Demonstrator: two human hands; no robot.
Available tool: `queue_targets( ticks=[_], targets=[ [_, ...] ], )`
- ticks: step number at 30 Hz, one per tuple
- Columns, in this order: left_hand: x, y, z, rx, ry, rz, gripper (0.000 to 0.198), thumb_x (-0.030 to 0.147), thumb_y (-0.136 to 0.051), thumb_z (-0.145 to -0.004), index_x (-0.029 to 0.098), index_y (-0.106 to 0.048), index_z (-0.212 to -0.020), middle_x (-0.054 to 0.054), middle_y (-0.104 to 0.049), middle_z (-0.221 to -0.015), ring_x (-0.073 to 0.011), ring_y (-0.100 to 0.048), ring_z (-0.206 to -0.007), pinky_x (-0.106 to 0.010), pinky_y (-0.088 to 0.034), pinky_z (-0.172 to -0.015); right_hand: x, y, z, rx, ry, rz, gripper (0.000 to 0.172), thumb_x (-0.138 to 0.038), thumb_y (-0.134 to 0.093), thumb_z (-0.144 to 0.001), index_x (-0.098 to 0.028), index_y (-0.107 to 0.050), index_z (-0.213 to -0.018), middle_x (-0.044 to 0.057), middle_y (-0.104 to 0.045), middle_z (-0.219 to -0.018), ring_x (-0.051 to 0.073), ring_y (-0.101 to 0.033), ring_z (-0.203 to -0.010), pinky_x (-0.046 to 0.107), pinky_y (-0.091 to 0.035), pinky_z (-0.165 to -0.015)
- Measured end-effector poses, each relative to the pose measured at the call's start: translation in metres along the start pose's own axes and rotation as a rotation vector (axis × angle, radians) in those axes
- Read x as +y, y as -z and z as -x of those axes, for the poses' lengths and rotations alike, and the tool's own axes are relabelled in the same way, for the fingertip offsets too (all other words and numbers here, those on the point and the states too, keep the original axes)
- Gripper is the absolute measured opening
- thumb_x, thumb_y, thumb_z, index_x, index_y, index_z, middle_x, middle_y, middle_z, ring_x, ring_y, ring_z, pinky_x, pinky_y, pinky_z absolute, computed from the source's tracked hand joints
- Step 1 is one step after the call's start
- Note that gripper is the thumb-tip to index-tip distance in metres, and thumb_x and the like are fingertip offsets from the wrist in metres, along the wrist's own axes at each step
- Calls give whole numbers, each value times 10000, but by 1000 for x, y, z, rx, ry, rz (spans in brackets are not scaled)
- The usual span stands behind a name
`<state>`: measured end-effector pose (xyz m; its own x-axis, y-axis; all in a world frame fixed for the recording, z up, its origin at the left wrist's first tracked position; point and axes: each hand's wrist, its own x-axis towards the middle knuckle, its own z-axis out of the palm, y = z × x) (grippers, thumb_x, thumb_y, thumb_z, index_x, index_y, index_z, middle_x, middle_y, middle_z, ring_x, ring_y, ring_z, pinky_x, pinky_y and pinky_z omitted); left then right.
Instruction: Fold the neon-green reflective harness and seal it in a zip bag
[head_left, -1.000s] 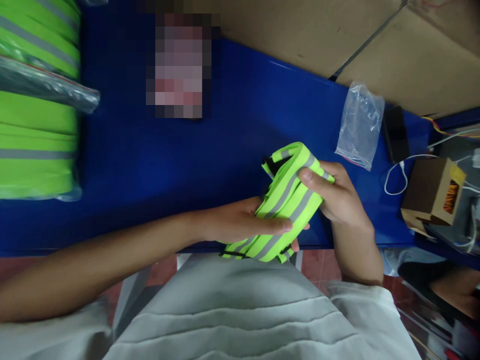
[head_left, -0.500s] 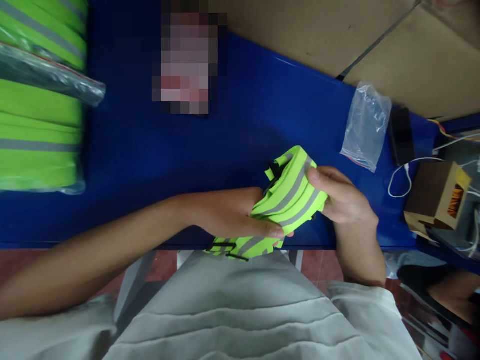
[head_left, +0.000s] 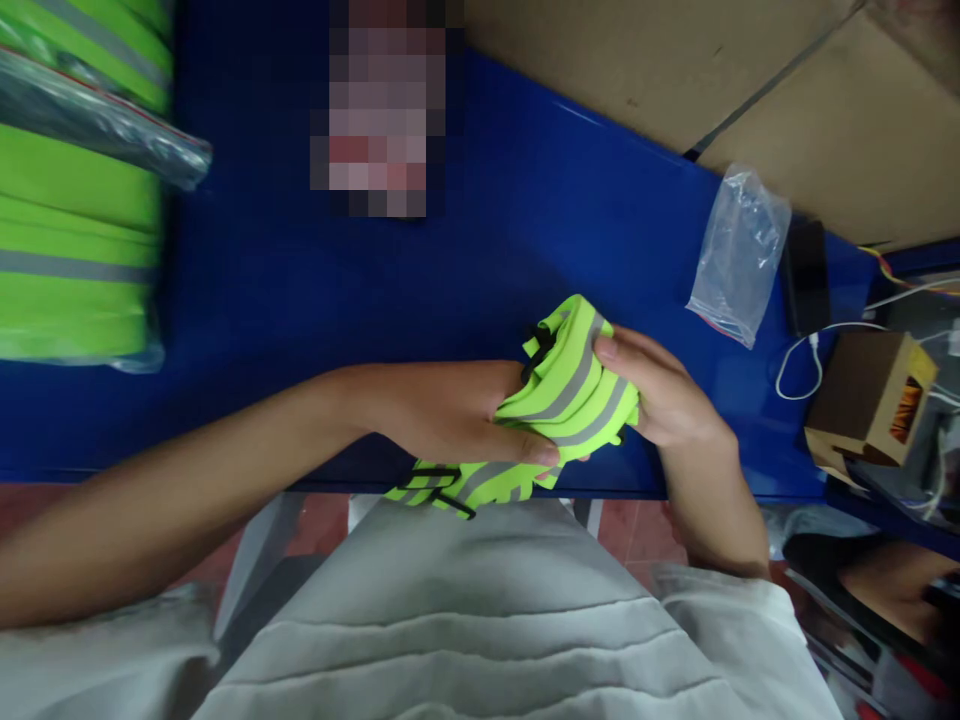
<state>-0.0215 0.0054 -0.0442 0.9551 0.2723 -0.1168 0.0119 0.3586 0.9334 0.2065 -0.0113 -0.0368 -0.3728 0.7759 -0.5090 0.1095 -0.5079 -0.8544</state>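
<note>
Matt cloth straps [head_left: 571, 390], glossy plastic bag [head_left: 739, 255]

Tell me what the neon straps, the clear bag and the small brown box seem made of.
Neon straps: probably fabric webbing, possibly elastic, mostly matte; they bend softly into loose folds.
Clear bag: thin plastic film, glossy; see-through, with creases and highlights.
Small brown box: likely cardboard, dull; plain brown faces with folded edges.

Blue tabletop [head_left: 337, 290] leaves passage between green bundles [head_left: 67, 310] and plastic bag [head_left: 741, 255], cardboard [head_left: 622, 80] blocking behind it
</note>
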Motion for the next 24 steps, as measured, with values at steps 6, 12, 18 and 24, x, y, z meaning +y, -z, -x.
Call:
queue_targets(
  ticks=[6, 12, 18, 24],
  targets=[
    [-6, -3, -2, 45, -5, 22, 205, 291, -578, -1019, 150, -699, -1107, -91, -780, -1059, -199, -739, -959, -272, -571, -847, -1, 0, 8, 232, 440, 488, 313, -447, -668, -975, -288, -682, -1244, 55, -697, -1254, 212, -695, -1085, 362, -590, -948],
    [1, -5, -4, 128, -14, -130, 202, 300, -565, -1005, 133, -673, -972, -58, -748, -983, -173, -695, -893, -261, -548, -791, -7, -7, 19, -99, 490, 744, 752, -549, -774, -864, -193, -523, -1478, 148, -588, -1491, 304, -564, -1382, 448, -470, -1167],
    [-1, -4, -7, 126, 46, -59, 203, 321, -584, -987, 136, -667, -973, -51, -747, -954, -168, -710, -861, -249, -548, -737, -4, -17, 20, -6, 403, 698, 523, -409, -754, -916, -213, -594, -1374, 88, -691, -1360, 252, -683, -1203, 385, -544, -1062],
    [-8, -7, -10, 201, 127, 185, 155, 237, -715, -854, 143, -665, -966, -51, -741, -951, -196, -724, -906, -298, -578, -797, 3, -19, 16, 69, 425, 739, 407, -363, -667, -980, -201, -607, -1349, 82, -721, -1282, 229, -708, -1123, 349, -566, -985]
  ],
)
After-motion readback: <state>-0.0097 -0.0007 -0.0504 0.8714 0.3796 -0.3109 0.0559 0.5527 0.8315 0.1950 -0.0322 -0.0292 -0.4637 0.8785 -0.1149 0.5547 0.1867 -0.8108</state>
